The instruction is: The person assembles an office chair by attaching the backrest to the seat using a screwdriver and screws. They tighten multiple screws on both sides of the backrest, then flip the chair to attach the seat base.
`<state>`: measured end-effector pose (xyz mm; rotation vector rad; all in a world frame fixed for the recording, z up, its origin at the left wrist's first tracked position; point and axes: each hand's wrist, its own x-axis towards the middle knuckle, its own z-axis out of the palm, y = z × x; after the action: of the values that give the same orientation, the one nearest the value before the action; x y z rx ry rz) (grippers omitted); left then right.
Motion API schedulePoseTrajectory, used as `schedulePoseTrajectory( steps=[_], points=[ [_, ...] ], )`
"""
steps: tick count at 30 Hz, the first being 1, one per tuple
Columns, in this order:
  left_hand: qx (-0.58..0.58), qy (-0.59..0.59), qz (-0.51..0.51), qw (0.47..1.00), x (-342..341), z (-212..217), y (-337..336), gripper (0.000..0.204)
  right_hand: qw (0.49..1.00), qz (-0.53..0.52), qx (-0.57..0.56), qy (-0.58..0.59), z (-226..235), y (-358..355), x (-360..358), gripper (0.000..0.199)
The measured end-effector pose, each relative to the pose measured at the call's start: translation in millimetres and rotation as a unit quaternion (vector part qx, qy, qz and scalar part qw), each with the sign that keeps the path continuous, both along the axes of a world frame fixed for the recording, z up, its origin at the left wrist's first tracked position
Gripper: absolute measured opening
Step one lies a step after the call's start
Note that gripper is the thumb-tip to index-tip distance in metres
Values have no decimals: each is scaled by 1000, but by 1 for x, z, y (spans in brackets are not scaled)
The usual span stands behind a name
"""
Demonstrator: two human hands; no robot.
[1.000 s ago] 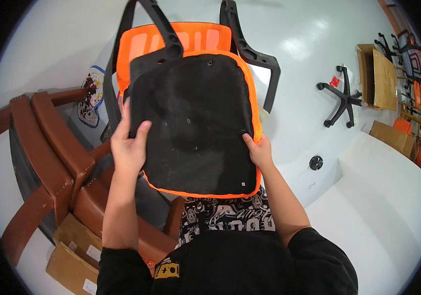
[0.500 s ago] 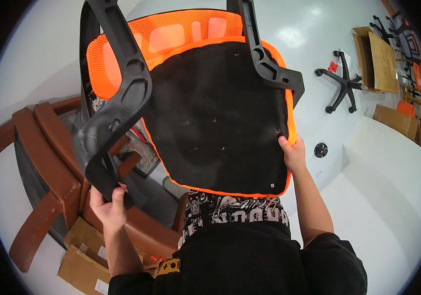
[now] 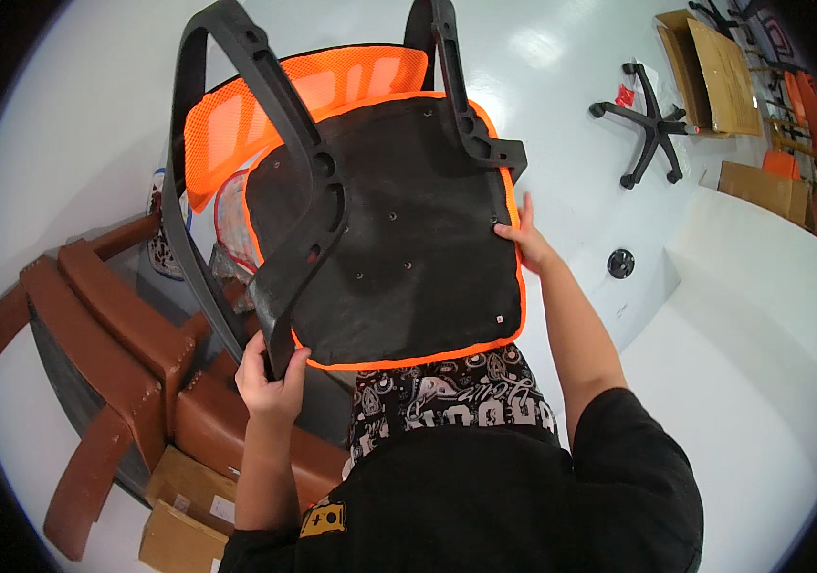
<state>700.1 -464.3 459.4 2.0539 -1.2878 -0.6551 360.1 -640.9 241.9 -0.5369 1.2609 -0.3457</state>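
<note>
An upturned chair seat (image 3: 380, 315) with a black underside and orange piping is in front of me, its near edge at my lap. My left hand (image 3: 270, 390) is closed around the lower end of the left black armrest (image 3: 292, 277), beside the seat's near left corner. My right hand (image 3: 530, 239) grips the seat's right edge, thumb on the underside and fingers partly hidden beyond the rim. The right armrest (image 3: 490, 150) lies along the far right edge. Behind the seat shows an orange mesh backrest (image 3: 227, 138). Small holes dot the underside.
A black five-star chair base (image 3: 652, 124) with casters lies on the floor at the right, near an open cardboard box (image 3: 719, 81). Brown leather furniture (image 3: 122, 306) fills the left, with more cardboard boxes (image 3: 179, 535) below it. A round black piece (image 3: 621, 264) sits at the right.
My left hand has moved right, bringing the left armrest's lower end against the seat's near left corner. The seat and backrest have shifted in view, and my right hand still holds the right edge.
</note>
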Motion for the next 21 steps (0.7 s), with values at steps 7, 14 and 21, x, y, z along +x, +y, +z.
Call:
schedulePoseTrajectory(
  steps=[7, 14, 21],
  points=[
    [-13, -1, -23, 1000, -8, 8, -7, 38, 997, 37, -57, -42, -21, -50, 11, 83],
    [14, 112, 137, 984, 23, -8, 25, 36, 895, 139, -320, 276, 52, -44, 31, 56],
    [39, 174, 221, 959, 71, -47, 63, 30, 900, 100, -373, 203, 114, -16, 43, 35]
  ],
)
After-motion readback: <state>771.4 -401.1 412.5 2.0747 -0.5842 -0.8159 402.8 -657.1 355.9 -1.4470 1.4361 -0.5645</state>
